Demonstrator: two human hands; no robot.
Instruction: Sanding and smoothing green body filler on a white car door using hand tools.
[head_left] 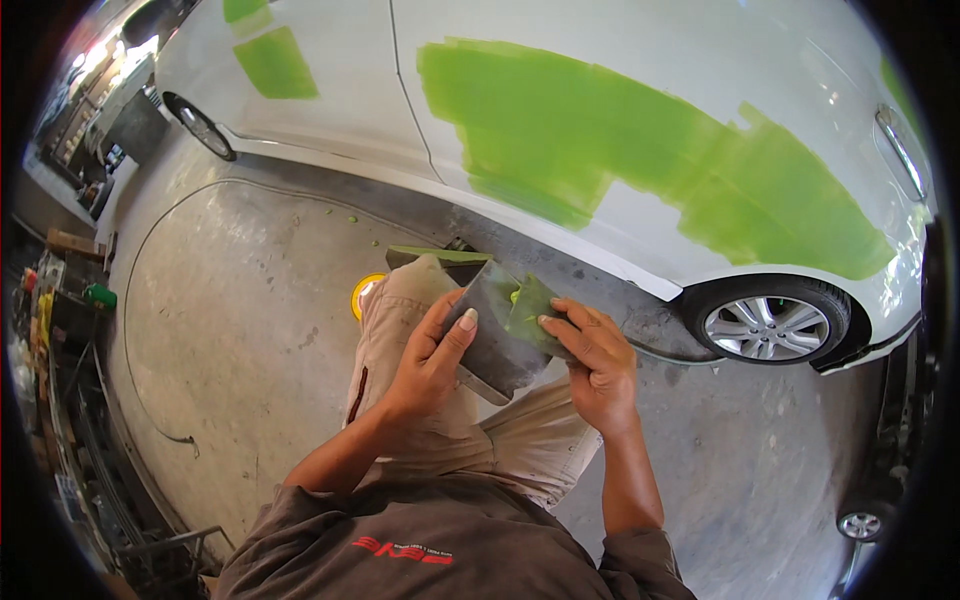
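Note:
My left hand [432,355] grips the left edge of a grey flat plate [490,325], thumb on top, above my knees. A small dab of bright green putty [515,297] lies on it. My right hand [598,358] pinches a green-smeared putty spreader [532,312], its thumb and fingers at the right edge. The spreader overlaps the plate's right part and appears to touch it. Just beyond my left knee is a dark board with a green-coated top edge [440,255]; part of it is hidden.
Ahead stands a white car [640,205] with green putty patches [560,130] on its doors and a rear wheel [768,328] at right. A yellow-rimmed round can [368,295] sits beside my left knee. A hose [150,235] curves across the concrete floor; cluttered shelving [85,370] lines the left.

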